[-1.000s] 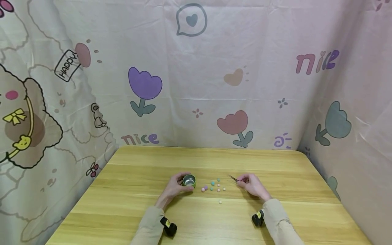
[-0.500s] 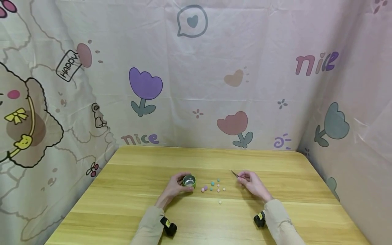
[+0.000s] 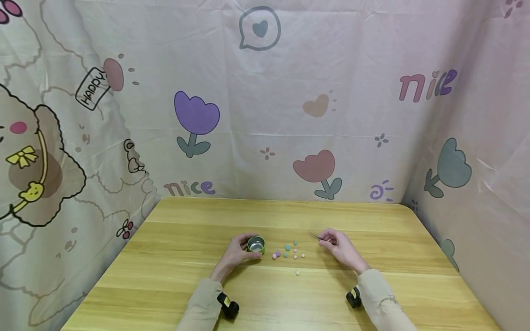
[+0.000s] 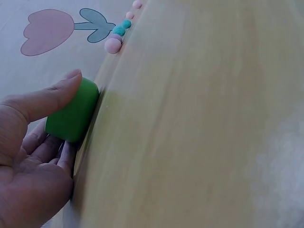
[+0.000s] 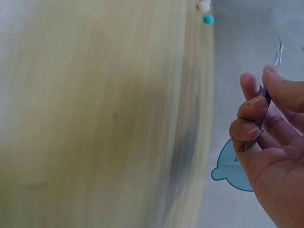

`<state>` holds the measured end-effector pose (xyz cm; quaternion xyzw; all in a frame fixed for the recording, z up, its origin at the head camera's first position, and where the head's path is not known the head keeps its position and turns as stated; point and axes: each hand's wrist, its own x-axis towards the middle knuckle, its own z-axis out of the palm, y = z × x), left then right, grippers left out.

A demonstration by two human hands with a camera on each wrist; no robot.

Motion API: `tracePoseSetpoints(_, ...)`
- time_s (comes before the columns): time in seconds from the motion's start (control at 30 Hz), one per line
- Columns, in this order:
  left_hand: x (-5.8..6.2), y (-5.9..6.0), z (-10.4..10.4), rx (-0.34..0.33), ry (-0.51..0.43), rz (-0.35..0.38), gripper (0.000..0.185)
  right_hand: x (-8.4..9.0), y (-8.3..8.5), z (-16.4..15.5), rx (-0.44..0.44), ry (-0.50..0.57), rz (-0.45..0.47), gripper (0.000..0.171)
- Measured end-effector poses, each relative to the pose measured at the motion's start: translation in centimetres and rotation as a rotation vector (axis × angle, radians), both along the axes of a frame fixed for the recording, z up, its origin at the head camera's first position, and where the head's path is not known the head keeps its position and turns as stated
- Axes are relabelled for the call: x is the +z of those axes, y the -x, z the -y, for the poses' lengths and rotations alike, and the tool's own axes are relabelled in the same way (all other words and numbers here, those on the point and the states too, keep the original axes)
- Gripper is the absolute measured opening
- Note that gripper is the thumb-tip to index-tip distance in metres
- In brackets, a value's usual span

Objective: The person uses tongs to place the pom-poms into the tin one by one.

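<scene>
Sleeves: two beige sleeves (image 3: 198, 305) came in over the near edge of the wooden table (image 3: 174, 280), each with a small black camera strapped at the wrist.

Stray ball: one pale ball (image 3: 297, 273) lay by itself, nearer the front edge than the others and apart from them. It looked easy to knock away with a wrist or sleeve.

Left hand: the left hand (image 3: 233, 254) lay near the middle of the table, thumb and fingers curled round a small green tin (image 3: 256, 244). In the left wrist view the thumb (image 4: 45, 97) pressed on the tin's green side (image 4: 73, 111). The tin stood upright with its mouth open. A push from this hand could probably tip or slide it.

Balls: a loose cluster of little pink, teal and pale balls (image 3: 288, 251) lay between the two hands, just right of the tin. They were round and light, so a clumsy touch would likely send them rolling toward an edge.

Right hand: the right hand (image 3: 341, 249) pinched thin metal tweezers (image 3: 318, 237) between thumb and fingers, tips raised and aimed left, above the table. The right wrist view showed the fine tips (image 5: 278, 50) slightly parted and holding nothing. Squeezed too hard or off-centre, a ball would probably shoot out.

Backdrop: a pink printed cloth (image 3: 265, 101) hung behind the far edge.
</scene>
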<state>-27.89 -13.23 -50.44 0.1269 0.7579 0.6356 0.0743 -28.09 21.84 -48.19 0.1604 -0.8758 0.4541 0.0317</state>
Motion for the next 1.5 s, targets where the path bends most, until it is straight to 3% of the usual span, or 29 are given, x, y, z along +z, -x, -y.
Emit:
tracePoseSetpoints(0.3, 0.05, 0.09, 0.00, 0.004, 0.021, -0.005, 0.066, 0.16, -0.37, -0.50, 0.095, -0.179, -0.150, 0.004)
tracePoseSetpoints(0.93, 0.19, -0.05, 0.11, 0.045, 0.065, -0.039, 0.066, -0.01, -0.24, -0.15, 0.153, -0.228, -0.101, 0.007)
tracePoseSetpoints(1.5, 0.44, -0.13, -0.18, 0.032, 0.068, -0.045, 0.064, -0.05, -0.70, 0.02, 0.172, -0.310, -0.093, 0.005)
